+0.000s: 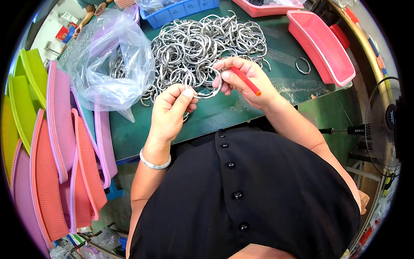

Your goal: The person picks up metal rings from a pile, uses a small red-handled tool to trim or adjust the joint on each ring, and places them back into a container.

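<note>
Between my two hands is a silver bangle (pixel 208 96). My left hand (pixel 169 111) pinches its left side with thumb and forefinger. My right hand (pixel 255 88) closes on its right side and also holds a red pencil-like stick (pixel 246 80), whose orange end points down toward me. Just beyond my fingers lies a tangled heap of silver bangles (pixel 194 45), many of them with a gap in the ring. A single open bangle (pixel 303 65) lies apart on the green table (pixel 276 88), to the right. My left wrist wears a pale bangle (pixel 155 165).
A clear plastic bag (pixel 114 80) with bangles stands left of the heap. Stacked coloured baskets (pixel 49 181) fill the left side. A pink basket (pixel 321 47) sits at the right table edge, a blue crate (pixel 181 13) behind. A fan (pixel 381 125) stands right. Another person's arm (pixel 88 17) shows far left.
</note>
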{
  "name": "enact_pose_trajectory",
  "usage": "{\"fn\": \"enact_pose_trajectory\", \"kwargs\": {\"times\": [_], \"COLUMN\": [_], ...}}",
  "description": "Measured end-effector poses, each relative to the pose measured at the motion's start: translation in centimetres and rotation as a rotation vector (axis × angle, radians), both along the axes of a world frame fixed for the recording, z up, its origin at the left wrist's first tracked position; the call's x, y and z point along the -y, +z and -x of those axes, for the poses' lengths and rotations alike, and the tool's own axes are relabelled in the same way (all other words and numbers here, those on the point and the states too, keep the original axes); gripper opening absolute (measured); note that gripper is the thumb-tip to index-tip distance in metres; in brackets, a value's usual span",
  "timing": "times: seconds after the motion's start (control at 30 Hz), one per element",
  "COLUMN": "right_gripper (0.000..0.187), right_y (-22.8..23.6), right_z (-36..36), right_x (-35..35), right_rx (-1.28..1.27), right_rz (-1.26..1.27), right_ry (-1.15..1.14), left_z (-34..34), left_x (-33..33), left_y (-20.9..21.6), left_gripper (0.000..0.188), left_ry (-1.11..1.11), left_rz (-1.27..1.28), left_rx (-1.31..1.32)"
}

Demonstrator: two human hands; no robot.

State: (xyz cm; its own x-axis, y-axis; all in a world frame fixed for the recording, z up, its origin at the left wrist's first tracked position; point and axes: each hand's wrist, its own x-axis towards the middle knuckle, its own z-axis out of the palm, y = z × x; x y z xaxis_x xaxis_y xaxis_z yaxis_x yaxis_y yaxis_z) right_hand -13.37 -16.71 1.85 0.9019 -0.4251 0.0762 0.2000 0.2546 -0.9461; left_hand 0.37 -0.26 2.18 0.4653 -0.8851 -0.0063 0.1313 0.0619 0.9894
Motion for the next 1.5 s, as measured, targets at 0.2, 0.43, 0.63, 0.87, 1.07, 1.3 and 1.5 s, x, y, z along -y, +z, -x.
{"fn": "enact_pose_trajectory", "kwargs": {"times": [0.2,0.43,0.63,0.87,1.07,1.3,1.5], "right_gripper": [0.021,0.021,0.015,0.012,0.011,0.013,0.021], "right_y": [-0.5,-0.6,-1.9,-2.2,-1.9,-0.9,0.6], "right_z": [0.2,0.3,0.1,0.2,0.4,1.0,1.4], "right_x": [-0.1,-0.4,-0.7,-1.1,-1.1,-1.2,-0.9], "right_rx": [0.007,-0.026,0.007,0.008,0.057,0.164,0.334], "right_rz": [-0.002,-0.035,-0.063,-0.036,0.077,0.582,1.096], "right_ry": [0.006,0.023,0.029,0.020,-0.032,-0.236,-0.313], "left_z": [-0.3,0.5,1.6,2.2,2.0,1.0,0.5], "left_x": [0.0,0.0,0.6,0.5,0.1,-0.7,-1.0], "left_y": [0.0,1.0,3.2,3.7,3.6,2.5,1.5], "left_gripper": [0.018,0.016,0.009,0.014,0.013,0.014,0.019], "left_ry": [-0.006,-0.011,-0.077,-0.097,-0.043,0.068,0.144], "left_rz": [0.009,0.044,0.132,0.158,0.190,0.197,0.158], "left_rx": [-0.046,0.136,1.056,1.259,1.254,1.274,1.180]}}
